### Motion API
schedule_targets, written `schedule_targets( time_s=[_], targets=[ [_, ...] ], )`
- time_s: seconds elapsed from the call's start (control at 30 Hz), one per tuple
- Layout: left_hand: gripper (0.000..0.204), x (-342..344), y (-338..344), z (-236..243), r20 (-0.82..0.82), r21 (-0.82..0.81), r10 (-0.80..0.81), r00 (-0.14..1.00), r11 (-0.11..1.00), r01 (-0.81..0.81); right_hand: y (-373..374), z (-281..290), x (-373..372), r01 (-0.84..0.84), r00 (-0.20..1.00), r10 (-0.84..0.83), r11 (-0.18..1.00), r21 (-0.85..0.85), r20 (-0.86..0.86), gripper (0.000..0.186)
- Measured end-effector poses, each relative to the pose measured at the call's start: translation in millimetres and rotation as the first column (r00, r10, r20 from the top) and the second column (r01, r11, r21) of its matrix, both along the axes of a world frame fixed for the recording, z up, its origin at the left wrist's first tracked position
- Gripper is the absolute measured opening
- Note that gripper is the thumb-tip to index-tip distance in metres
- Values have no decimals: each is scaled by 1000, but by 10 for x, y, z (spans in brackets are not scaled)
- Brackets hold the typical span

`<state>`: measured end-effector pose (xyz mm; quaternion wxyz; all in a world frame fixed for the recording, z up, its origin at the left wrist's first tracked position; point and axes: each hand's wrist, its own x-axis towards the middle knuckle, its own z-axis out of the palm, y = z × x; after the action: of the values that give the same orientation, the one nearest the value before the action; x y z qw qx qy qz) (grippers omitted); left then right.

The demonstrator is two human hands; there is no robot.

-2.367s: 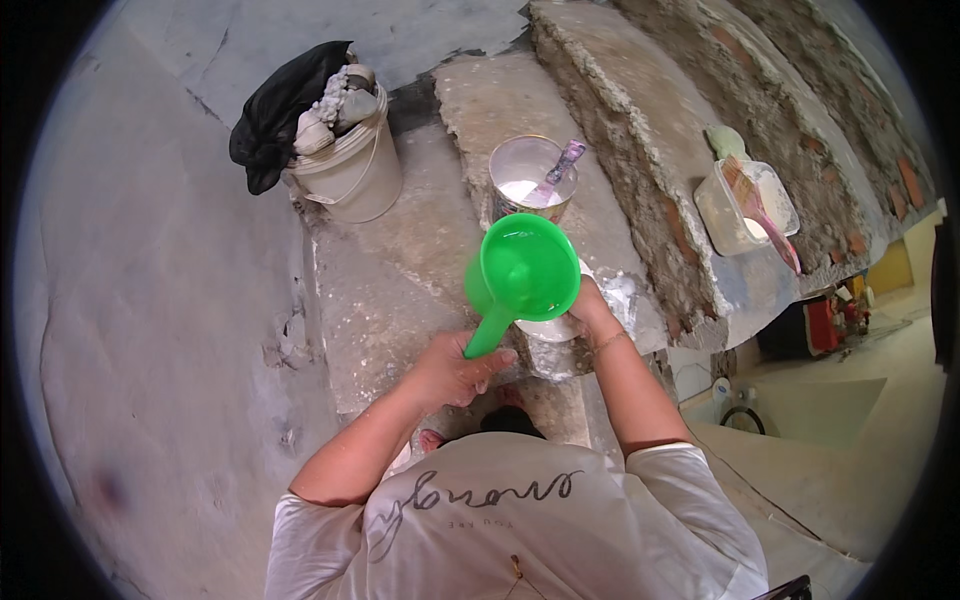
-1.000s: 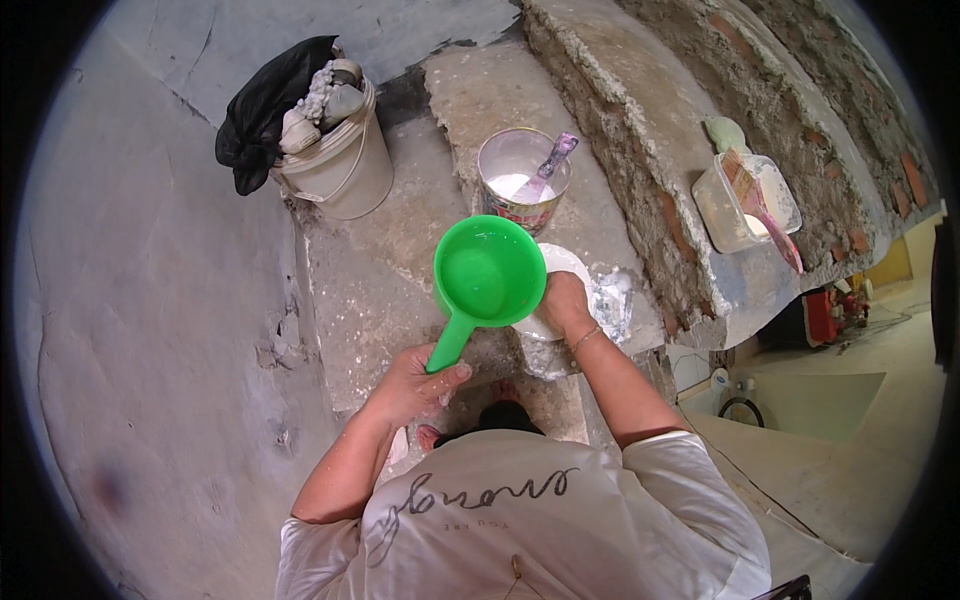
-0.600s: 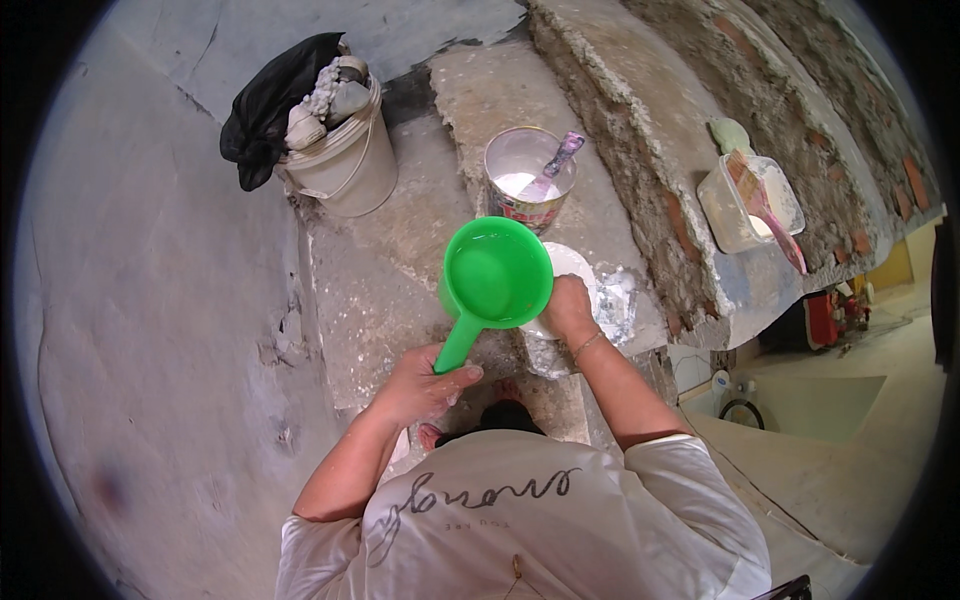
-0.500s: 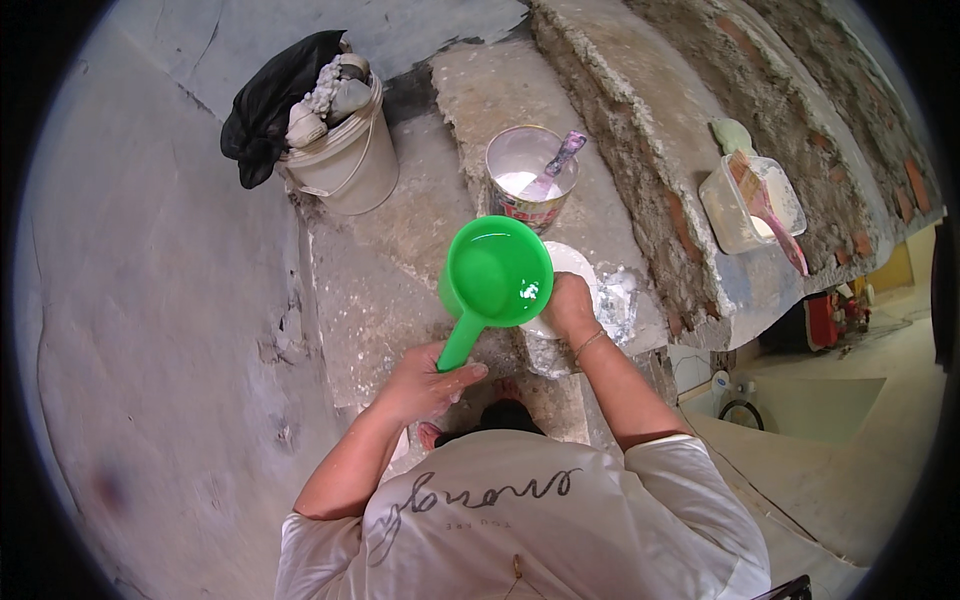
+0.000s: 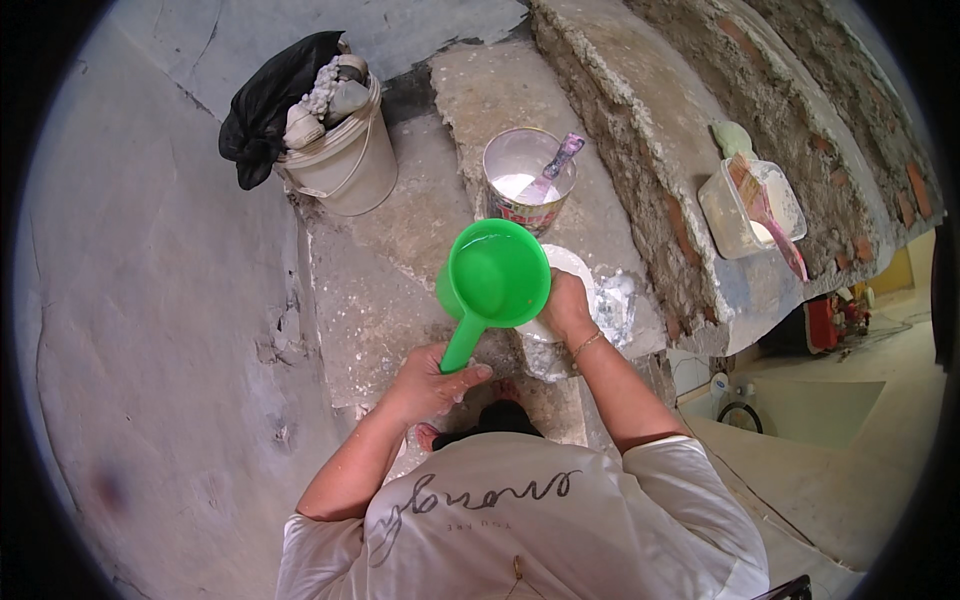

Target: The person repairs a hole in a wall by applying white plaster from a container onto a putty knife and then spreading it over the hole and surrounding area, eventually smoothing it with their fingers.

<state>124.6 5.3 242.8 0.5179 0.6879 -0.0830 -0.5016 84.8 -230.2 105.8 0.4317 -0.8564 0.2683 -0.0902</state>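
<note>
A green plastic dipper (image 5: 497, 275) hangs in front of me, its round mouth facing up toward my view. Clear liquid seems to lie inside it. My left hand (image 5: 425, 385) is wrapped around the dipper's handle, with the thumb on top. Close against the dipper's right side is my right hand (image 5: 568, 308), its fingers curled; their tips and whatever they hold are hidden. Partly behind the dipper and this hand, a round white container or lid (image 5: 572, 264) rests low on the step, beside a crumpled, whitish plastic piece (image 5: 614, 305).
Just beyond the dipper stands a tin (image 5: 530, 215) holding white material and a stained brush or scraper (image 5: 565, 155). A white bucket (image 5: 350, 180) with a black bag (image 5: 265, 120) is at the far left. Rough steps (image 5: 650, 160) carry a plastic tub (image 5: 735, 235) with a brush (image 5: 770, 215).
The bright white glints inside the dipper have gone. Both hands and the dipper stay in nearly the same place, with only a tiny shift.
</note>
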Motion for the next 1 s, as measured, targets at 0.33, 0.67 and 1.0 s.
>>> schedule_targets(
  time_s=[0.33, 0.67, 1.0],
  targets=[
    [18, -26, -63, -30, 167, 53, -63, 984, 997, 55, -40, 175, 58, -110, 970, 96, 993, -51, -222, 28],
    [21, -37, -182, -26, 186, 70, -107, 977, 993, 96, -135, -50, 60, -208, 959, 178, 971, -122, -218, 31],
    [21, -31, -195, -141, 270, 84, -137, 953, 989, 119, -225, -124, 88, 12, 986, 13, 989, 148, -166, 32]
  ],
)
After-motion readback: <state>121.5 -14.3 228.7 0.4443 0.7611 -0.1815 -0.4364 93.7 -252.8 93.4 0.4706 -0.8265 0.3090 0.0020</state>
